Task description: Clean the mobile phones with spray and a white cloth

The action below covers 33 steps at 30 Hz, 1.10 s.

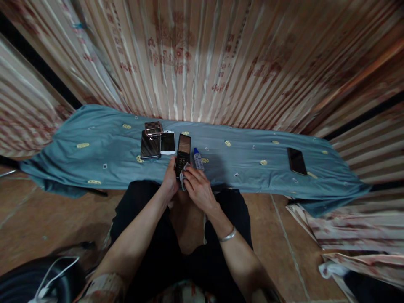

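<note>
My left hand grips the lower left side of an unfolded black flip phone, its screen half up and its keypad facing me. Pressed against the phone's lower keys is a small grey cloth, pinched in the fingers of my right hand. Just right of the phone lies a clear bottle with a blue cap, partly behind my right hand. To the left of the phone are a white smartphone, a dark tablet-like device and a small checkered case at its top edge.
A teal patterned cloth covers the narrow table in front of my knees. Farther right on it rests a black smartphone. Pleated curtains hang behind and at both sides. A white cable lies on a dark round object at lower left.
</note>
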Available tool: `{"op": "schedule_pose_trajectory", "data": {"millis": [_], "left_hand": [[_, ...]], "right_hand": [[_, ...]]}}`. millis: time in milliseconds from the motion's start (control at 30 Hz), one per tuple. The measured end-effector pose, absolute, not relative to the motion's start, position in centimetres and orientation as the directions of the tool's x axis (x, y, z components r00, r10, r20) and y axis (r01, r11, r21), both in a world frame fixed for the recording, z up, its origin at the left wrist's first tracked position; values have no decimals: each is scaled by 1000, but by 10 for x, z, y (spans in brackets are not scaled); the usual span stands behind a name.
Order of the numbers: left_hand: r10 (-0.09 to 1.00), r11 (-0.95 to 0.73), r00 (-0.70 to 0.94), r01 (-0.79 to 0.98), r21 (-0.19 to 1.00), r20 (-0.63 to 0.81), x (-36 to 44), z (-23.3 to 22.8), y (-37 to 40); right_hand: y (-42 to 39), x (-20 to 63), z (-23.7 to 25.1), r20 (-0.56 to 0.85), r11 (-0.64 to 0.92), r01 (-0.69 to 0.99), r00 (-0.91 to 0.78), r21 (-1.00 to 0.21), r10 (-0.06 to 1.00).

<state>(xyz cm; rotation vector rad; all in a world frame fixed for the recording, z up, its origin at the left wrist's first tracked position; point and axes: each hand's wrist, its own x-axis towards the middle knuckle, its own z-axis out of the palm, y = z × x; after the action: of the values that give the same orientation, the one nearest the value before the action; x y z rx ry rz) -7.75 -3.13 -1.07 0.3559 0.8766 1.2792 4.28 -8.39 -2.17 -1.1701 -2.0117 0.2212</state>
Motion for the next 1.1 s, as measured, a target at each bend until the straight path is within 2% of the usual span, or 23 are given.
{"op": "schedule_pose_trajectory", "data": {"millis": [200,367,533,900,1100], "left_hand": [[907,335,62,-706,624,-417,-83,-6,-26],[911,317,54,-725,612,-408,-82,-1,-27],[930,285,39,-705,649,-366,-79,1,-30],[957,211,12,-713,669,-290,-70,0,-34],[968,240,100,-642,728,-231,-74,-10,-35]], "right_hand": [[-83,46,-26,518,494,614,-158,-615,841],[-80,47,-30,474,446,472,-65,-761,878],[-77,48,-28,416,384,336,25,-860,909],[-70,48,-27,323,280,269,132,-922,937],[-61,52,-30,292,240,258,187,-936,938]]}}
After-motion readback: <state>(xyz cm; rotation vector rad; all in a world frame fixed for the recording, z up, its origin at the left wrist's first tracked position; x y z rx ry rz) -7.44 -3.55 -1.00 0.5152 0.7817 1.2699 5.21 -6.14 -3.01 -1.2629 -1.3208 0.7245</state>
